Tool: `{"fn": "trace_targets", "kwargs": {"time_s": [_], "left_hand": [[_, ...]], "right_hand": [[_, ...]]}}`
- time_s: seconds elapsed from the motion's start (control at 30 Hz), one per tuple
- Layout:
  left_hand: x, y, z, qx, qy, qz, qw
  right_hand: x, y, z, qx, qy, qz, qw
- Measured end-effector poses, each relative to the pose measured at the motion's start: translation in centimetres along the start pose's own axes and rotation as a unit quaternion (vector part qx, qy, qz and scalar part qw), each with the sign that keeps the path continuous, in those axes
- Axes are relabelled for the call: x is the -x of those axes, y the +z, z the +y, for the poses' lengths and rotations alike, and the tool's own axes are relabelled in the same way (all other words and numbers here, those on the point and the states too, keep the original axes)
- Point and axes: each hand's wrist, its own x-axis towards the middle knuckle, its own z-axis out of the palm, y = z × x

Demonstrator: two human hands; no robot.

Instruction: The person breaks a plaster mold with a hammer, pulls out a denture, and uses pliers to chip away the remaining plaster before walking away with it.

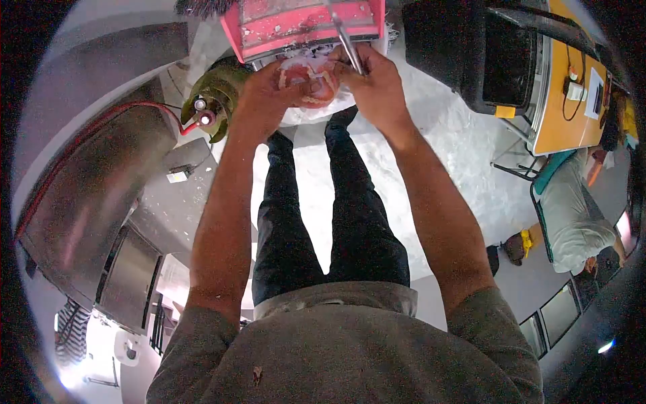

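Both of my hands meet at the top middle, over white powder and scraps. My left hand [272,94] grips a pink, rounded piece [319,95] that looks like a denture, with a pale row of teeth along it and white material at its top. My right hand [369,84] touches the other side of this piece and holds a slim metal tool [347,42] that slants up and left. Just beyond my hands is a pink tray [233,34], dusted with white bits.
A green tank [229,84] with a red hose [111,108] stands left of my arms. At right are a black chair [447,50] and a yellow table [555,101] with papers and a cable. A person in grey [568,209] sits farther right. White material covers the floor.
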Motion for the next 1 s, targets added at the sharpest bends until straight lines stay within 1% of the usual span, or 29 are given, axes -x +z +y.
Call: {"fn": "trace_targets", "kwargs": {"time_s": [0.03,0.07,0.1,0.13,0.17,0.2,0.23,0.27,0.3,0.33,0.37,0.4,0.43,0.47,0.5,0.57,0.6,0.67,0.7,0.73,0.77,0.8,0.83,0.87,0.93,1.0], "left_hand": [[0.3,0.6,0.1,0.082,-0.036,0.02,0.996],[0.4,1.1,0.2,0.163,-0.072,0.04,0.983],[0.4,1.3,-0.1,0.163,-0.071,0.04,0.983],[0.3,1.4,-0.8,0.269,-0.083,0.022,0.959],[0.3,1.5,-1.6,0.372,-0.094,0.004,0.923],[0.1,1.2,-2.5,0.372,-0.093,0.005,0.924],[-0.3,0.7,-3.3,0.44,-0.107,0.001,0.892],[-0.5,0.4,-3.3,0.506,-0.119,-0.004,0.855],[-0.6,0.3,-3.3,0.506,-0.117,-0.006,0.854],[-0.7,0.1,-3.3,0.593,-0.159,-0.046,0.788],[-0.7,0.0,-3.3,0.67,-0.199,-0.083,0.71],[-0.7,0.0,-3.5,0.67,-0.2,-0.083,0.71],[-0.7,0.1,-3.7,0.709,-0.2,-0.161,0.657],[-0.6,0.4,-3.8,0.741,-0.199,-0.237,0.596],[-0.3,0.7,-3.9,0.742,-0.201,-0.237,0.594],[0.1,1.0,-3.8,0.69,-0.211,-0.217,0.658],[-0.1,0.9,-4.3,0.689,-0.211,-0.218,0.659],[-0.5,0.7,-5.7,0.703,-0.139,-0.322,0.618],[0.0,0.8,-3.6,0.703,-0.138,-0.322,0.619],[0.6,0.7,-1.4,0.591,-0.208,-0.238,0.742],[1.0,0.7,0.1,0.455,-0.271,-0.144,0.836],[0.7,0.8,-0.7,0.456,-0.27,-0.143,0.836],[0.2,1.0,-2.2,0.408,-0.136,-0.061,0.901],[-0.3,1.2,-2.4,0.347,0.003,0.023,0.938],[-1.3,0.1,-2.6,0.358,-0.009,0.013,0.934],[-1.3,-0.1,-1.9,0.37,-0.024,0.003,0.929]], "right_hand": [[0.1,0.0,-0.1,0.0,0.0,0.0,1.0],[0.3,0.0,-0.1,0.082,-0.03,0.022,0.996],[0.4,0.0,-0.2,0.163,-0.061,0.045,0.984],[0.5,0.0,-0.3,0.162,-0.061,0.045,0.984],[0.6,-0.1,-0.5,0.114,-0.028,0.056,0.992],[0.7,-0.3,-0.5,0.065,0.005,0.066,0.996],[0.6,-0.5,0.0,0.066,0.004,0.066,0.996],[0.4,-0.7,0.2,0.032,0.054,0.044,0.997],[0.2,-0.9,0.4,-0.002,0.104,0.023,0.994],[0.6,-1.3,0.5,-0.05,0.146,-0.021,0.988],[0.9,-1.0,-0.2,-0.051,0.147,-0.021,0.988],[1.1,-0.4,-0.9,-0.119,0.189,-0.033,0.974],[1.3,-0.2,-1.5,-0.186,0.231,-0.044,0.954],[1.4,-0.4,-2.3,-0.141,0.211,-0.071,0.965],[1.4,-0.3,-2.0,-0.142,0.213,-0.07,0.964],[0.3,0.3,-1.1,-0.023,0.058,-0.124,0.99],[0.1,0.7,-0.7,-0.055,0.078,-0.114,0.989],[0.2,0.6,-0.7,-0.072,0.086,-0.112,0.987],[0.3,0.6,-0.8,-0.088,0.094,-0.111,0.985],[0.4,0.6,-1.0,-0.088,0.093,-0.111,0.985],[0.5,0.7,-0.9,-0.093,0.109,-0.098,0.985],[0.6,0.7,-0.9,-0.097,0.124,-0.084,0.984],[0.6,0.7,-0.8,-0.097,0.125,-0.084,0.984],[0.7,0.7,-0.8,-0.107,0.115,-0.082,0.984],[0.6,0.6,-0.8,-0.118,0.107,-0.078,0.984],[0.5,0.5,-1.2,-0.144,0.135,-0.079,0.977]]}}
